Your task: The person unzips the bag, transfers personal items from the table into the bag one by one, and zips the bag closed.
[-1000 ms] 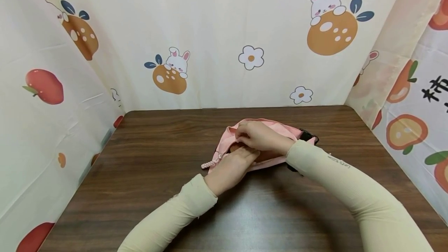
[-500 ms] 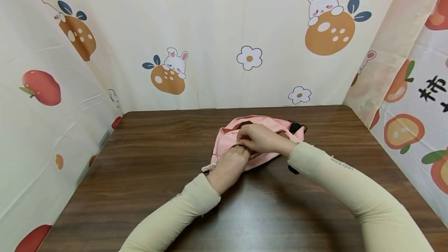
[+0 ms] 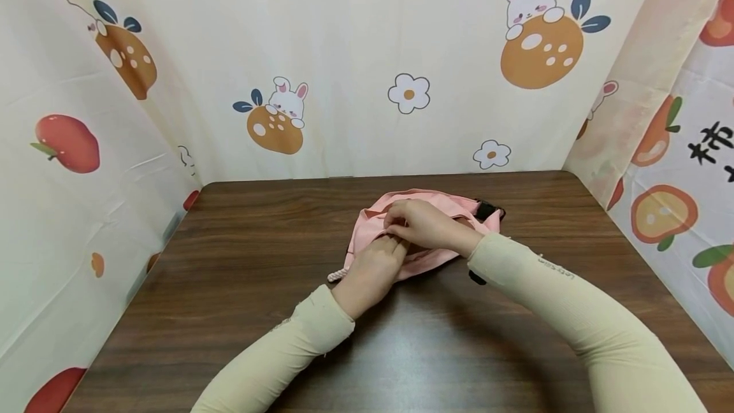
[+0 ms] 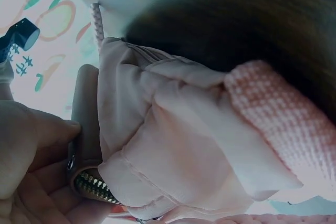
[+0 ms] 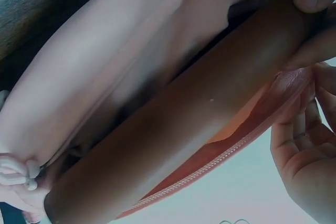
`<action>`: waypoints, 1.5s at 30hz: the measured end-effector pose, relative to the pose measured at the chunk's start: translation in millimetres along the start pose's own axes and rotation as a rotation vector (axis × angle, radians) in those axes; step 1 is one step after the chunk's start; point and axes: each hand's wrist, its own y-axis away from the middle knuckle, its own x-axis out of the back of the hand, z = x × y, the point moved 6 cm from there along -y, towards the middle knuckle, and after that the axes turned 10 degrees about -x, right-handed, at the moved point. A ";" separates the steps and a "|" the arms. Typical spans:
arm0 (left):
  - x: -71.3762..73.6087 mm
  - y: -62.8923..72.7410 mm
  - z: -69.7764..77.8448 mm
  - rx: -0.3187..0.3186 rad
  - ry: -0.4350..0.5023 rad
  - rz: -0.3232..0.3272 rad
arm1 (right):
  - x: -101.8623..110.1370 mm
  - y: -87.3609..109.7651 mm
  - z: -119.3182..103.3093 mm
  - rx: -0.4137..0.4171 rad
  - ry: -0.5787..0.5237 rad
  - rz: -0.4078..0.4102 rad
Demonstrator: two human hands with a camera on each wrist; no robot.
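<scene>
A pink fabric bag (image 3: 367,229) lies on the table with its mouth open toward me. My left hand (image 3: 369,273) reaches into the bag's mouth from the front left. In the left wrist view, its thumb and fingers grip one end of a brown zip pouch (image 4: 86,114). The smooth tube-shaped pouch (image 5: 173,119) stretches across the bag's opening in the right wrist view. My right hand (image 3: 423,225) crosses above the opening. Its curled fingers (image 5: 294,129) pinch the bag's edge beside the pouch. From the head view, both hands hide the left fingertips and most of the pouch.
A black buckle (image 3: 486,210) sits at the bag's right end, and a pale twisted cord (image 3: 337,275) hangs at its left. The dark wooden table (image 3: 252,241) is bounded by a printed curtain (image 3: 355,126) behind and at both sides.
The bag has shifted slightly left and its back edge stands wider open. My left fingers have tucked further under the right hand. In the last half second little has moved.
</scene>
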 end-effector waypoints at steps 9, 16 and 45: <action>1.2 -2.0 -5.4 -0.003 0.044 0.024 | 6.6 6.9 12.6 0.015 0.039 0.064; 5.4 -2.9 -14.4 0.023 0.054 0.105 | 20.7 21.3 25.2 -0.017 -0.008 0.151; 4.3 -1.7 -35.7 0.127 0.230 0.081 | -38.1 57.0 15.1 0.131 0.226 0.166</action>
